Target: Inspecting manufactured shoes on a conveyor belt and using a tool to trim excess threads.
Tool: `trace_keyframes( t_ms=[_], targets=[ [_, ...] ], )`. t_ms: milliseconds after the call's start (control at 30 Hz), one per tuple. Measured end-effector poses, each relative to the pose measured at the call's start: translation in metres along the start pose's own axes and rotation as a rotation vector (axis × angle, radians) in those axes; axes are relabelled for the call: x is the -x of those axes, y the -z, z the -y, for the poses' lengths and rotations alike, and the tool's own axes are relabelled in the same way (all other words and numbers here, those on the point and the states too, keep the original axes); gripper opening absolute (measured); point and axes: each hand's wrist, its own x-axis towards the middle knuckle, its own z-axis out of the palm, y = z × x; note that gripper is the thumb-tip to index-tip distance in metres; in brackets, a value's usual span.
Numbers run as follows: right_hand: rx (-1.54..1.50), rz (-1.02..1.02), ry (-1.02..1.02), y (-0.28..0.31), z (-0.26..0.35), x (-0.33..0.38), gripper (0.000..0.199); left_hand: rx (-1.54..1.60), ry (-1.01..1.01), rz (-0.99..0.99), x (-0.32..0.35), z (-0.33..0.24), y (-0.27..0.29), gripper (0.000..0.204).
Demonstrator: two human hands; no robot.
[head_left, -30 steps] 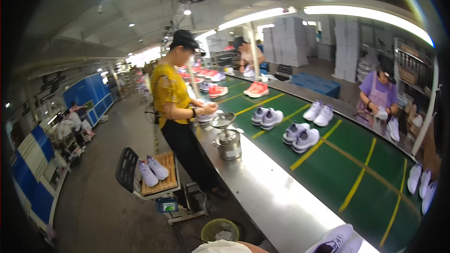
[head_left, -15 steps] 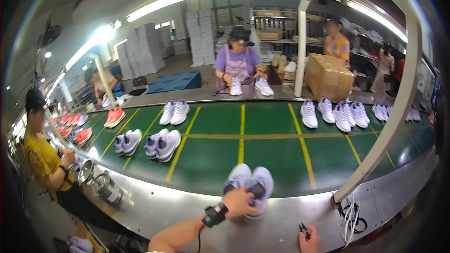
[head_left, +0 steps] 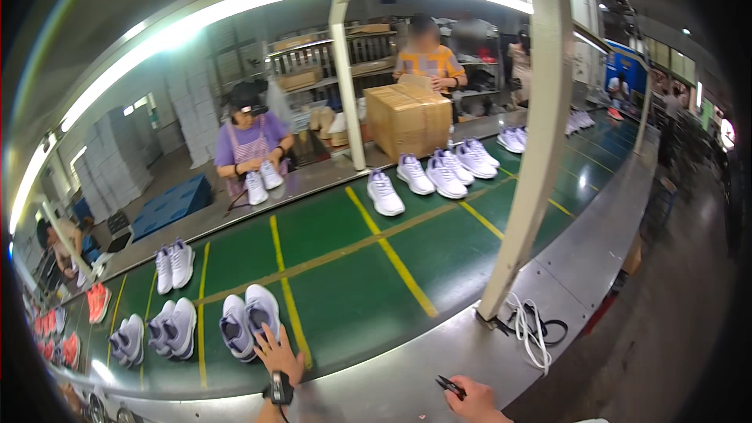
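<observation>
The pair of white-and-lavender mesh sneakers [head_left: 264, 298] sits on the green conveyor belt [head_left: 337, 298], near the bright steel bench [head_left: 376, 395], just left of a painted yellow stripe [head_left: 294, 313]. Your left hand [head_left: 280, 355] has its fingers spread apart at the heel of the right-hand shoe; contact cannot be confirmed from this view. Your right hand [head_left: 472, 401] is closed around a small black pointed tool [head_left: 449, 386] above the bench.

CAUTION: An off-centre push from your spread fingers could skew one shoe against its mate. The black wrist module [head_left: 280, 386] could catch a shoe if your forearm drops too low. The tool's exposed tip could mark the pale mesh if your right hand swings across.

Surroundings: further white sneakers [head_left: 182, 329] stand close on the left and limit sideways room. To your right, a cream-painted metal post [head_left: 540, 110] rises from the bench and obstructs reach along the belt. Beside its foot, a bundled white cord [head_left: 529, 337] and a black strap [head_left: 556, 334] present a snag point.
</observation>
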Motion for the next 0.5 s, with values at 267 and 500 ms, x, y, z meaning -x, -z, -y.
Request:
trace_keyframes(
  t_ms=[267,500],
  targets=[
    [-0.011,-0.020,0.047,0.001,0.003,0.001,0.025,0.298,0.003,-0.062,0.054,-0.048,-0.049,0.030],
    [0.049,0.030,0.022,-0.004,-0.002,-0.002,0.025,0.278,-0.028,-0.312,0.048,-0.048,-0.070,0.020]
  ],
)
